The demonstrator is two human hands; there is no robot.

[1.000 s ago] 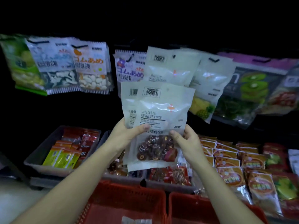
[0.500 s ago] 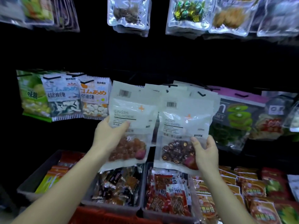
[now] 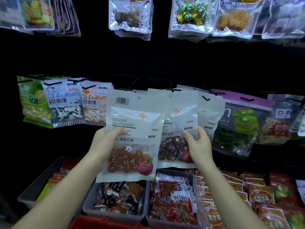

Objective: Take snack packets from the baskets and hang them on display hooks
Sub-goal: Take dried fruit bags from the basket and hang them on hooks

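1. Red plum packet (image 3: 132,123) is held up in front of the shelf. Its top edge is level with the middle hook row (image 3: 172,90), and its body hangs below that row, covering part of the packets already hung there.
2. The left hand (image 3: 105,142) grips this packet at its left edge, about halfway down. The thumb is pressed on the front and the fingers are hidden behind.
3. The dark plum packet (image 3: 178,123) sits just right of it and partly behind it, also below the hook row. The right hand (image 3: 198,146) pinches its right edge, thumb on the front. Its top reaches a black hook tip, but I cannot tell whether it is already threaded on.
4. The red plum packet's long axis is upright, leaning slightly. Its hang hole (image 3: 139,97) is at the top centre, above and to the right of the left hand and just under the hook row.
5. My judgement is that the left hand does the next hanging, steering that hole back onto a peg. The shelf is too dark to show which peg is free.
6. The mid-height grip leaves the top edge unsupported, so it may flex on contact.
7. A grey bin (image 3: 113,218) of wrapped sweets sits well below the hook row.
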